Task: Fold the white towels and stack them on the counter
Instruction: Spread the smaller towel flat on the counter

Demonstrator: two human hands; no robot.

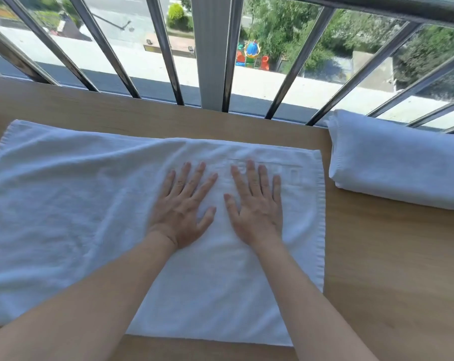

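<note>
A large white towel (pixel 77 204) lies spread flat on the wooden counter (pixel 377 256), reaching from the left edge of view to right of centre. My left hand (pixel 184 207) and my right hand (pixel 257 201) press palm-down on its right half, side by side, fingers straight and spread. A woven logo band shows faintly under my right fingertips. A second white towel (pixel 398 162), folded into a thick bundle, sits on the counter at the far right, apart from the spread one.
A metal railing (pixel 210 53) with slanted bars runs along the counter's far edge, in front of a window onto a street, trees and a playground far below. Bare wood shows to the right of the spread towel and along the back.
</note>
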